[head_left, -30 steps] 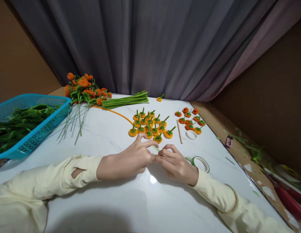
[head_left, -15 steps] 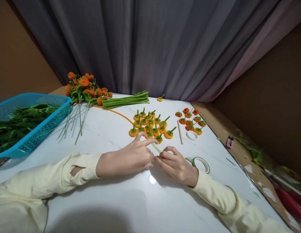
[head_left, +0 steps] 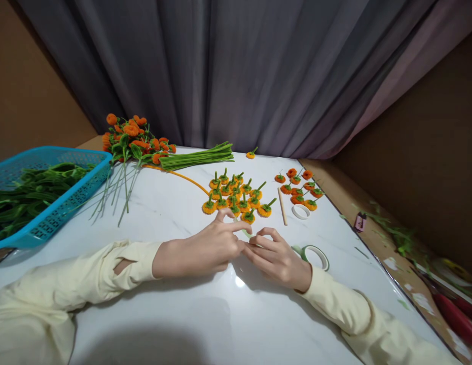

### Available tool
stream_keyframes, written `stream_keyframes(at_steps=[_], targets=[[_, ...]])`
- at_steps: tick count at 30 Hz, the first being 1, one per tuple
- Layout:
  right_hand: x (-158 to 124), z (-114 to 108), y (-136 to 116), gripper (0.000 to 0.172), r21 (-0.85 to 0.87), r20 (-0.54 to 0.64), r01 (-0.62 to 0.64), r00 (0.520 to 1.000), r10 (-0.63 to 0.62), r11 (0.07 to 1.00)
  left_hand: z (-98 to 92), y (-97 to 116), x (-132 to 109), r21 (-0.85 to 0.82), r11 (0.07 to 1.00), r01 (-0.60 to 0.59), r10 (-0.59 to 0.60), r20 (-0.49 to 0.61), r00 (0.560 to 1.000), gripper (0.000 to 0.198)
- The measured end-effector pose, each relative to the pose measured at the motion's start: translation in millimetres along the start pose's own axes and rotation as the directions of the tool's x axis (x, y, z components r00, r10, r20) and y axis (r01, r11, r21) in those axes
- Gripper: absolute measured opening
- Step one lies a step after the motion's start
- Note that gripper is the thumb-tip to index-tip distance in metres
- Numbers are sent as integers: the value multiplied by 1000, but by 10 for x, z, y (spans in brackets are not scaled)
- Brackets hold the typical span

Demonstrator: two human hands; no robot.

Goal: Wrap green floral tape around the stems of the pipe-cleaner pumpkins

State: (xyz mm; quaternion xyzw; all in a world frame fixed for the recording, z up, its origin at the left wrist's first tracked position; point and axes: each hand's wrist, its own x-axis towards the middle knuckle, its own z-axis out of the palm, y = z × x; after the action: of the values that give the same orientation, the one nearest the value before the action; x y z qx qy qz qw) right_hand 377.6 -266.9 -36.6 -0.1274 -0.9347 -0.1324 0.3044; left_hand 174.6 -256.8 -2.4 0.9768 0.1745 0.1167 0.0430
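My left hand [head_left: 211,248] and my right hand [head_left: 279,261] meet over the white tabletop, fingertips touching or nearly so. A short strip of pale green floral tape [head_left: 247,233] runs between them. Both hands are closed in a pinch on it, though the fingers hide most of the strip. Just beyond my left hand stand several yellow-orange fuzzy flower heads [head_left: 243,205] with short green stems pointing up. A roll of green floral tape [head_left: 315,257] lies beside my right wrist.
A blue basket [head_left: 68,195] of green leaves stands at left. Behind are orange flowers [head_left: 131,130] and a bundle of green stems [head_left: 200,156]. Toward the right lie a wooden stick [head_left: 282,207], a white ring [head_left: 300,212], orange flower heads [head_left: 297,191] and a small pink-black object [head_left: 360,222].
My left hand has shifted slightly right and its fingers have come closer to my right hand. Less of the tape strip shows between them. My right hand stays nearly still.
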Motion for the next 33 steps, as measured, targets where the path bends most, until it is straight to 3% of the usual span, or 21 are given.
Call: stream_keyframes(at_steps=[8,10,19,30,33], targets=[[-26,-26,-19,21,-75,44,105,994,-102,992,-38,-76,-3,-281,956,81,-54,100,993,24],[-31,-16,-18,23,-70,56,113,992,-109,991,-38,-75,-3,-258,964,67,-41,104,994,27],[-7,-12,22,23,-47,47,75,996,-73,996,34,2,-12,139,989,-40,40,1,999,26],[-12,-1,-3,20,-35,49,89,995,-87,995,-69,-32,-16,-7,996,-88,89,112,990,18],[-24,16,-1,20,-35,72,94,993,-91,995,-26,-60,-20,17,995,-98,96,98,991,21]])
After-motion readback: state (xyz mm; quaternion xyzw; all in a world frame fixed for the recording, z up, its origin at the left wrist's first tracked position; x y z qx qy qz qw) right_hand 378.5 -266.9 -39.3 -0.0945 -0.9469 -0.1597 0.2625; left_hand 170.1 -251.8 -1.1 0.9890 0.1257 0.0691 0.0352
